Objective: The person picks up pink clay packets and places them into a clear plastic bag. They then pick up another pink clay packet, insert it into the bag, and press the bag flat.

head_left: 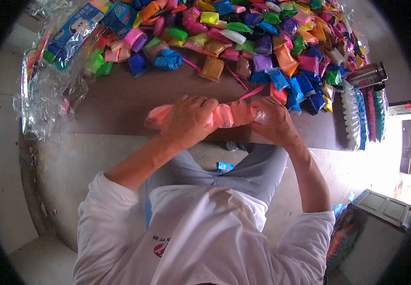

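Observation:
A long row of coral-pink packets (224, 116) in see-through plastic stretches sideways over the table's near edge. My left hand (189, 118) is closed around it left of the middle, and part of the row sticks out beyond that hand. At the other end, my right hand (275, 119) grips the bunched plastic, its fingers curled. The palms hide some of the packets. Just behind the right hand lies a thin pink strip (253, 92).
A big heap of small colourful packets (262, 47) covers the far side of the brown table (115, 102). Crumpled see-through plastic (48, 90) and a blue printed pack (78, 23) lie left. At right are a metal cup (367, 75) and strips of wrapped packets (352, 114).

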The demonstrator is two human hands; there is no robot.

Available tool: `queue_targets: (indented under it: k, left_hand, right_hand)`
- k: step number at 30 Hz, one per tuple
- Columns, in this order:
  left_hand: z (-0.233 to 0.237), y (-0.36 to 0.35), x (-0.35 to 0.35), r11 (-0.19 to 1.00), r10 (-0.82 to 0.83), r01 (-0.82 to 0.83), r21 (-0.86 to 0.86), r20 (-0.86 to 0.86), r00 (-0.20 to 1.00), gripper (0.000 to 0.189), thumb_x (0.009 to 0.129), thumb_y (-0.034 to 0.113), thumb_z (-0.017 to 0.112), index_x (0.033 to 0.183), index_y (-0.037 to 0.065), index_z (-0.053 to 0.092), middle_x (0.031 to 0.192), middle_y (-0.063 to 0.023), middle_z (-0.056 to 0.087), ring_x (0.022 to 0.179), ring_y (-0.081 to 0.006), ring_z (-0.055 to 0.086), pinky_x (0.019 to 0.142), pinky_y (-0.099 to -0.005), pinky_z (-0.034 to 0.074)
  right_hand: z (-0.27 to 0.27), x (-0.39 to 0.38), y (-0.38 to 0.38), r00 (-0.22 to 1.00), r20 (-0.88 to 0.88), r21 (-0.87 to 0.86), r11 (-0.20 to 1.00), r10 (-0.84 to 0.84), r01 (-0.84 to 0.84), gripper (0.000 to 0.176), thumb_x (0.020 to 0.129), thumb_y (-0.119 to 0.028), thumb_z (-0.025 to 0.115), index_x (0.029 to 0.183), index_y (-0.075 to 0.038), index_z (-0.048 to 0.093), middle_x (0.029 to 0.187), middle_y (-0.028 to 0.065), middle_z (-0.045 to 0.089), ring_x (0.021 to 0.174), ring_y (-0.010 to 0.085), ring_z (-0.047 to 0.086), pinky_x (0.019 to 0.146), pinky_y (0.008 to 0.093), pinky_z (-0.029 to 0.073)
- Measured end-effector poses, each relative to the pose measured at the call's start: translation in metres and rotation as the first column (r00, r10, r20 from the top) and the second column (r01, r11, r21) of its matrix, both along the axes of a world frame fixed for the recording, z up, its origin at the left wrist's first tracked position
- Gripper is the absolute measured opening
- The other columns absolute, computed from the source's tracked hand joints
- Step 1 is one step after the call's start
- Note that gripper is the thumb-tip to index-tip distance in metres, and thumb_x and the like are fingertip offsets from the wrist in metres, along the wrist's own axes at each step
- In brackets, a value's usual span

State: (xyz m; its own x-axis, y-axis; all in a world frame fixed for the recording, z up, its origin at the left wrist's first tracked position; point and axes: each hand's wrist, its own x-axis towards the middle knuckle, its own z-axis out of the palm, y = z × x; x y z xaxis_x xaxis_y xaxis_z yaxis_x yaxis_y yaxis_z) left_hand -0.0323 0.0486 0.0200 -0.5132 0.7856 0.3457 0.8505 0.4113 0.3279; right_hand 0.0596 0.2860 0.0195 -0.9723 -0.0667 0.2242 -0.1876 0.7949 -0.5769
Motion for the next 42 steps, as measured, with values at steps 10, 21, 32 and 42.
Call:
queue_targets:
  k: [10, 21, 32, 42]
  left_hand:
    - [-0.001, 0.000, 0.001, 1.000, -0.010, 0.010, 0.002, 0.023, 1.000, 0.035, 0.067, 0.020, 0.074, 0.093, 0.008, 0.055, 0.085, -0.0091, 0.060, 0.087, -0.0288, 0.060, 0.077, -0.0423, 0.045]
    - [0.001, -0.004, 0.001, 0.996, 0.005, -0.004, -0.085, 0.014, 1.000, 0.036, 0.064, 0.020, 0.074, 0.093, 0.008, 0.055, 0.087, -0.0104, 0.060, 0.087, -0.0294, 0.060, 0.078, -0.0423, 0.044]
    - [0.022, -0.073, -0.021, 0.936, 0.131, -0.109, -0.336, 0.042, 0.991, 0.053, 0.063, 0.029, 0.080, 0.107, 0.010, 0.057, 0.103, -0.0105, 0.062, 0.103, -0.0297, 0.057, 0.089, -0.0445, 0.041]
    - [-0.012, -0.081, -0.029, 0.970, 0.210, -0.222, -0.096, -0.122, 0.970, 0.056, 0.063, 0.023, 0.078, 0.111, 0.008, 0.054, 0.118, -0.0118, 0.054, 0.110, -0.0314, 0.053, 0.092, -0.0471, 0.040]
  right_hand:
    - [0.018, 0.008, -0.003, 0.949, 0.272, -0.242, 0.943, -0.160, 0.229, 0.040, 0.075, -0.019, 0.073, 0.110, -0.002, 0.062, 0.103, 0.0103, 0.066, 0.098, 0.0202, 0.063, 0.088, 0.0339, 0.049]
    - [0.026, -0.003, -0.029, 0.999, -0.035, 0.148, 0.989, 0.037, -0.032, 0.064, 0.064, -0.018, 0.079, 0.122, -0.004, 0.055, 0.122, 0.0147, 0.057, 0.112, 0.0304, 0.055, 0.098, 0.0407, 0.042]
    - [0.014, -0.001, -0.053, 0.981, -0.191, 0.349, 0.936, 0.033, 0.037, 0.053, 0.061, -0.013, 0.077, 0.110, -0.007, 0.059, 0.108, 0.0102, 0.061, 0.103, 0.0300, 0.057, 0.088, 0.0421, 0.043]
    - [-0.020, 0.003, -0.058, 0.894, -0.447, 0.438, 0.865, -0.026, 0.244, 0.049, 0.073, -0.030, 0.071, 0.112, -0.005, 0.058, 0.124, 0.0142, 0.055, 0.119, 0.0329, 0.049, 0.098, 0.0497, 0.036]
